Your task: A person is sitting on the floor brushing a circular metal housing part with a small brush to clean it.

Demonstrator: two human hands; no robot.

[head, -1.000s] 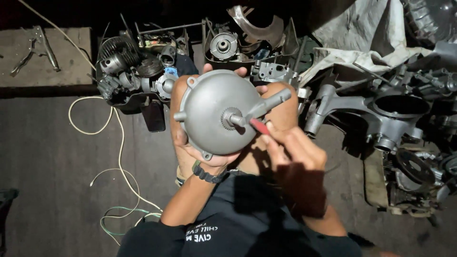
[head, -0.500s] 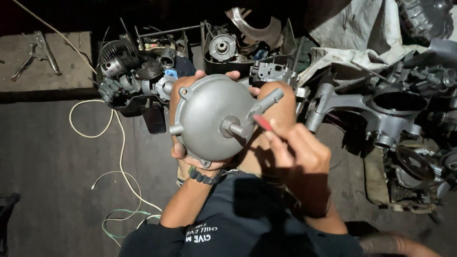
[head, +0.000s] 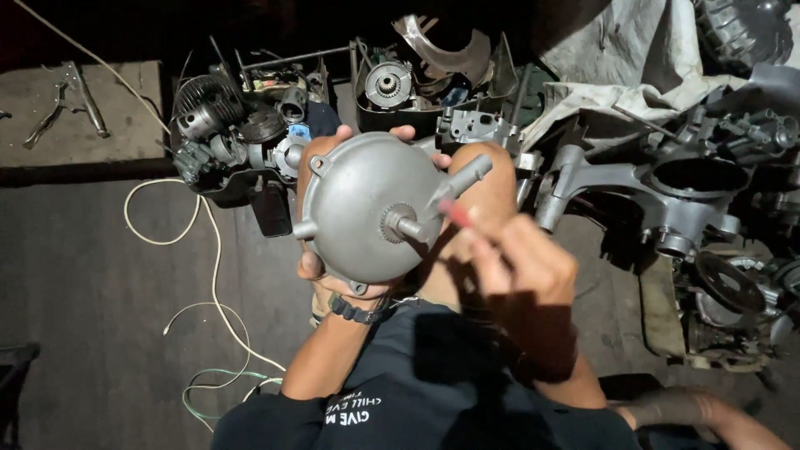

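Seen from the head camera, a person's left hand (head: 321, 275) cradles a round grey metal engine cover (head: 367, 208) from behind and below, fingers curled over its rim, holding it raised above one knee (head: 487, 187). The right hand (head: 521, 271) is clenched around a red-handled tool (head: 457, 214) whose tip sits at the cover's central toothed shaft (head: 400, 223). The work appears to be at the shaft; the next move likely calls for a steady grip and careful aim. Engine parts (head: 233, 133) and a pale cable (head: 208, 250) litter the floor (head: 92, 317).
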